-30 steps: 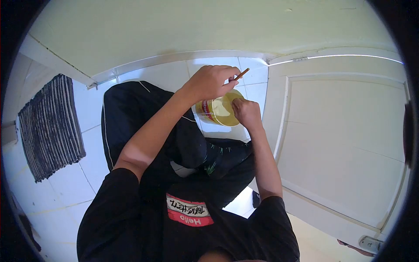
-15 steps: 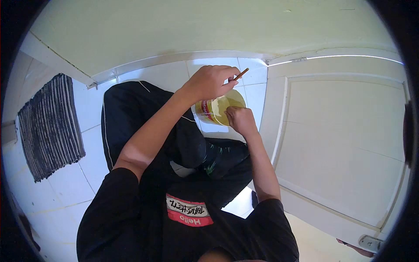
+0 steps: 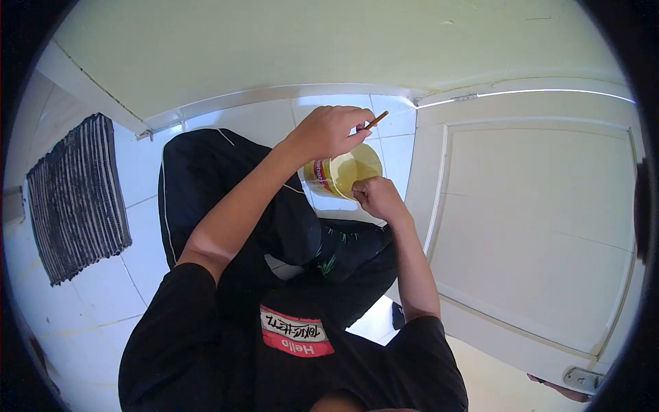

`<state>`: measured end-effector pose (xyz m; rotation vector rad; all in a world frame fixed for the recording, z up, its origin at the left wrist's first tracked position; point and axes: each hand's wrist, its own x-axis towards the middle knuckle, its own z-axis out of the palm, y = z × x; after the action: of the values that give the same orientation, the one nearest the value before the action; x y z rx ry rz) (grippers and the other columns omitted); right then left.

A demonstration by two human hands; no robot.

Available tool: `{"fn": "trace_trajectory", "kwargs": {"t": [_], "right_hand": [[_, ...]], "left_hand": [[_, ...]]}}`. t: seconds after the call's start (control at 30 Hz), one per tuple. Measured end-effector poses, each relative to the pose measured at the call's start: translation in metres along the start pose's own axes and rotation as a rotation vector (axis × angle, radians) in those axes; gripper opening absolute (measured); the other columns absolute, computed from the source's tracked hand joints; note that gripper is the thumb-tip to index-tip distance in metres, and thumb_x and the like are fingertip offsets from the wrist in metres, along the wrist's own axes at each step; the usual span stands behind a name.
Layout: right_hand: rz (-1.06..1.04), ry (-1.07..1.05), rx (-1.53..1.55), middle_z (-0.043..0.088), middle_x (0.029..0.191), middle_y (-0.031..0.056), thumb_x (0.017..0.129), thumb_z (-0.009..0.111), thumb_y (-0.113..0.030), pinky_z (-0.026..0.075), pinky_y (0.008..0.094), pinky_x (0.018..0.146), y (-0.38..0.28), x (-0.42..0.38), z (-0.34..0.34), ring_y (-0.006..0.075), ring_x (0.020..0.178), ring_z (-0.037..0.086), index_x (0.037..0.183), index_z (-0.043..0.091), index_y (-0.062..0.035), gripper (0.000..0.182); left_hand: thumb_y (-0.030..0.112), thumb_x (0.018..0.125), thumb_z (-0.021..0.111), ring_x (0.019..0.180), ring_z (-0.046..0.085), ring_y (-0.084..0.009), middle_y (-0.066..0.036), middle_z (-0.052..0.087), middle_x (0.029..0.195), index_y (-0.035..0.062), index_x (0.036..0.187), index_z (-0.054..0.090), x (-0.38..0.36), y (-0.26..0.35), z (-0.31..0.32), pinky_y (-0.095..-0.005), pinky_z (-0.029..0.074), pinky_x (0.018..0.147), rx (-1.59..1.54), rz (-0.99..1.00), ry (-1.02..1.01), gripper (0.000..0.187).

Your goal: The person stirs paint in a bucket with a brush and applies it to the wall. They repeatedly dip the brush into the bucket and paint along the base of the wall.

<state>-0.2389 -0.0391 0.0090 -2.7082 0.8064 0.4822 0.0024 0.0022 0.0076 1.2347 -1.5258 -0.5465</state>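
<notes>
Since the earlier frames, our right hand has moved across the mouth of the bucket to its near rim, while our left hand looks much as it did, above the far edge. Our left fingers are closed around a thin brown stick, its tip jutting out toward the door. Our right fingers are curled together at the rim; we cannot tell whether they pinch it or something small hidden beneath them. The bucket is on the tiled floor, just past our folded legs, and what lies inside is too unclear to name. As we judge it, a sideways push from the right hand could tip the bucket, since neither hand plainly braces it. The stick could drop if our left grip loosened, perhaps landing in the bucket.
</notes>
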Motion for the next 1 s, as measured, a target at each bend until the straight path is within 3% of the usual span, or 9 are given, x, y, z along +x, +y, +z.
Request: {"fn": "trace_trajectory", "kwargs": {"t": [0.07, 0.27, 0.57, 0.67, 0.77, 1.0], "right_hand": [[0.017, -0.026, 0.012, 0.066, 0.074, 0.0187, 0.081, 0.063, -0.012, 0.053, 0.0470, 0.064, 0.001, 0.001, -0.004, 0.0376, 0.070, 0.066, 0.079, 0.069, -0.0073, 0.008], [0.031, 0.067, 0.002, 0.067, 0.075, 0.0163, 0.082, 0.066, -0.016, 0.053, 0.0462, 0.064, 0.008, 0.006, -0.010, 0.0347, 0.071, 0.066, 0.078, 0.069, -0.0081, 0.010], [-0.033, 0.363, -0.136, 0.067, 0.074, 0.0131, 0.084, 0.066, -0.018, 0.052, 0.0422, 0.056, 0.024, 0.022, 0.005, 0.0322, 0.062, 0.065, 0.077, 0.066, -0.0074, 0.013], [-0.027, 0.430, -0.153, 0.066, 0.071, 0.0127, 0.085, 0.066, -0.018, 0.052, 0.0428, 0.056, 0.026, 0.025, 0.009, 0.0321, 0.060, 0.065, 0.074, 0.063, -0.0065, 0.016], [-0.027, 0.477, -0.195, 0.065, 0.070, 0.0125, 0.086, 0.066, -0.018, 0.052, 0.0426, 0.055, 0.023, 0.027, 0.009, 0.0318, 0.059, 0.064, 0.072, 0.061, -0.0064, 0.019], [-0.003, 0.535, -0.047, 0.066, 0.071, 0.0134, 0.087, 0.065, -0.017, 0.053, 0.0428, 0.059, 0.013, 0.031, 0.027, 0.0330, 0.062, 0.065, 0.076, 0.064, -0.0055, 0.016]], "left_hand": [[0.022, 0.091, 0.062, 0.069, 0.064, -0.0280, -0.010, 0.067, 0.081, 0.0080, 0.098, 0.063, 0.000, -0.004, 0.003, -0.0394, 0.050, 0.063, -0.007, 0.035, 0.031, 0.016], [0.022, 0.090, 0.063, 0.068, 0.064, -0.0290, -0.010, 0.067, 0.080, 0.0080, 0.098, 0.063, 0.000, -0.006, 0.004, -0.0402, 0.050, 0.062, -0.004, 0.058, 0.061, 0.016], [0.021, 0.089, 0.064, 0.068, 0.064, -0.0287, -0.009, 0.067, 0.079, 0.0078, 0.095, 0.063, 0.001, -0.007, 0.005, -0.0404, 0.050, 0.061, -0.006, 0.077, 0.080, 0.014], [0.022, 0.088, 0.064, 0.078, 0.068, -0.0309, -0.011, 0.071, 0.084, 0.0086, 0.099, 0.064, 0.002, -0.004, 0.001, -0.0423, 0.053, 0.069, 0.016, 0.022, 0.021, 0.017], [0.021, 0.089, 0.065, 0.067, 0.064, -0.0285, -0.009, 0.068, 0.080, 0.0076, 0.095, 0.063, 0.001, -0.011, 0.008, -0.0399, 0.050, 0.062, -0.005, 0.081, 0.096, 0.015], [0.021, 0.089, 0.065, 0.067, 0.064, -0.0282, -0.009, 0.068, 0.080, 0.0076, 0.095, 0.063, 0.001, -0.006, 0.004, -0.0393, 0.050, 0.061, -0.001, 0.061, 0.072, 0.015]]}}
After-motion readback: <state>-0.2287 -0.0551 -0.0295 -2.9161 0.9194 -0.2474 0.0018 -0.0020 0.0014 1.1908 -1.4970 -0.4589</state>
